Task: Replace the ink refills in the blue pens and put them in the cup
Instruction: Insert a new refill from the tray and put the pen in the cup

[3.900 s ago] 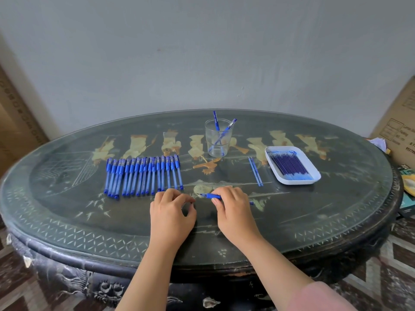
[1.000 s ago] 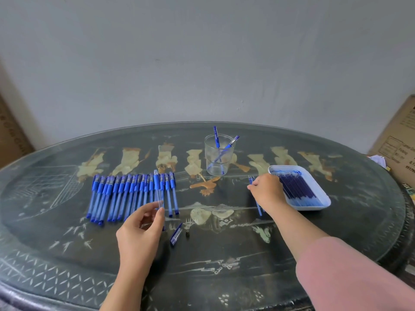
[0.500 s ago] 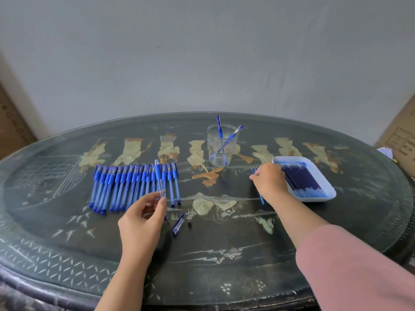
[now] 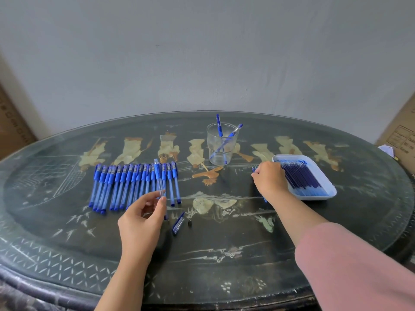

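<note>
Holding the pen barrel (image 4: 160,182) up in my left hand (image 4: 141,217), I pinch its low end between my thumb and fingers. It points up and away from me, over the row of blue pens (image 4: 125,187) that lie side by side on the table (image 4: 224,254). The barrel is see-through, with a blue grip near the top. I think it is empty inside, but I cannot be sure. Its blue cap (image 4: 178,223) lies on the table just beside my left hand, and a tiny black bit (image 4: 190,222) lies next to the cap.

My right hand (image 4: 269,180) is by the left edge of the white tray (image 4: 330,194) full of dark blue refills (image 4: 301,178). My fingers are curled down. Thin blue sticks (image 4: 253,169) poke out from under them. I cannot tell if my fingers hold one or hold nothing.

I think I am in the middle of the swap for this one pen. Next I need to pick just one new refill from the tray and slide it straight into the barrel. Then the cap goes back on, and the pen goes in the clear cup (image 4: 213,153) at the back of the table, between the row and the tray. Two pens (image 4: 218,124) lean in it now, so most of the job is left.
</note>
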`<act>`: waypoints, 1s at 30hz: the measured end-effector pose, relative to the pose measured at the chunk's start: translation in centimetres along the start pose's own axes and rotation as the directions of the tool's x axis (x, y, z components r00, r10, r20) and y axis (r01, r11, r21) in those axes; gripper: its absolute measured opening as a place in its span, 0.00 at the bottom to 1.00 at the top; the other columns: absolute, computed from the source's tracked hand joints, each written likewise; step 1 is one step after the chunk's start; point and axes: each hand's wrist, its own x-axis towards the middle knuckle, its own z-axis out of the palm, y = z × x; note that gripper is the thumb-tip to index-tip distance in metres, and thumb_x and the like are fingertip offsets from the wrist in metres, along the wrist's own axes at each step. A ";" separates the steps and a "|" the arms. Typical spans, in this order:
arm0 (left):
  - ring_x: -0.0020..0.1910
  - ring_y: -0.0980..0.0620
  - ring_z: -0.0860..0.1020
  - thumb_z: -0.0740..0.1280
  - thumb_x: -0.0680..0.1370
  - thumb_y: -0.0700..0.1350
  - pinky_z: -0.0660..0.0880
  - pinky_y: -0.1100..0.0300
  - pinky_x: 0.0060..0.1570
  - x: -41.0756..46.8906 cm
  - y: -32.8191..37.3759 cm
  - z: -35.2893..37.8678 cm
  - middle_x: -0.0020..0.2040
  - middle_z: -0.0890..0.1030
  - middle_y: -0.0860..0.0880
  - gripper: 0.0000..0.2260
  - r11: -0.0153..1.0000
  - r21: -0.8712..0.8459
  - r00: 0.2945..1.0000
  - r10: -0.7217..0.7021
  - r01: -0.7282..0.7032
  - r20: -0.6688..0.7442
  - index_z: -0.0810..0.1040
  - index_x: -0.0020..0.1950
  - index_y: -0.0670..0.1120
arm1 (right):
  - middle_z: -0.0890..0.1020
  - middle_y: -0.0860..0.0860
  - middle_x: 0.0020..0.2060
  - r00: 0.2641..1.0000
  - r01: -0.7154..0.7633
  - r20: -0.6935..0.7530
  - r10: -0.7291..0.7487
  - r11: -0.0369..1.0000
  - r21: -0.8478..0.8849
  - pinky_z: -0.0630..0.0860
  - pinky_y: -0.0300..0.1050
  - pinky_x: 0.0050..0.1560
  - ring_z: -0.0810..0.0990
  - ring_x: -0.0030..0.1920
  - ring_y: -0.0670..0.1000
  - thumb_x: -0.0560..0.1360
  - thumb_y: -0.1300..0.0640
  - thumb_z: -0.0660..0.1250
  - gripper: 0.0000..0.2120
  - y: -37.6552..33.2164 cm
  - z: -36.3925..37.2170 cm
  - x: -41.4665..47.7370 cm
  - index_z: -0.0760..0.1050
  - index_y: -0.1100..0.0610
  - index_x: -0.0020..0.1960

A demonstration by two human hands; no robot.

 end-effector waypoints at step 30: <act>0.41 0.46 0.82 0.72 0.75 0.43 0.80 0.50 0.50 -0.2 -0.1 -0.1 0.38 0.83 0.49 0.06 0.999 -0.047 0.998 0.025 -0.022 0.058 0.84 0.46 0.55 | 0.80 0.61 0.47 0.963 -0.269 0.010 0.269 0.963 -0.014 0.71 0.47 0.42 0.78 0.46 0.60 0.80 0.61 0.59 0.09 5.8 -4.0 0.4 0.76 0.64 0.50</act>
